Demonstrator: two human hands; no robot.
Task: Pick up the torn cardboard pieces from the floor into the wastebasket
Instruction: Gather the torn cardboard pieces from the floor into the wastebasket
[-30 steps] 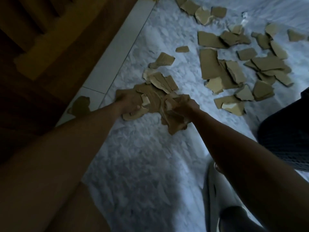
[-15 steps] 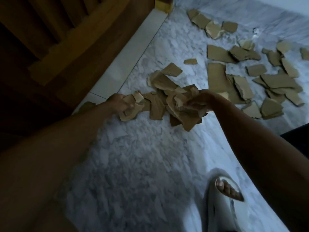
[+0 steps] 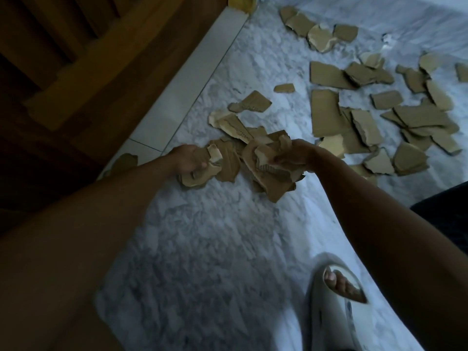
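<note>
Several torn brown cardboard pieces [image 3: 326, 115] lie scattered over the white marble floor [image 3: 202, 236], most of them at the upper right. A bunched heap of pieces [image 3: 271, 173] sits between my hands in the middle of the view. My left hand [image 3: 186, 158] is closed on pieces at the heap's left side. My right hand [image 3: 293, 154] grips a crumpled bundle at the heap's right, slightly above the floor. One lone piece [image 3: 124, 160] lies on the white border strip to the left. No wastebasket is in view.
Dark wooden furniture [image 3: 76, 59] fills the upper left, edged by a white floor strip [image 3: 192, 79]. My foot in a white slipper [image 3: 336, 300] stands at the lower right. A dark object [image 3: 445, 211] sits at the right edge.
Both hands have gathered the heap tighter, and my right hand has raised its bundle a little. The camera view has tilted, bringing my slippered foot further into view.
</note>
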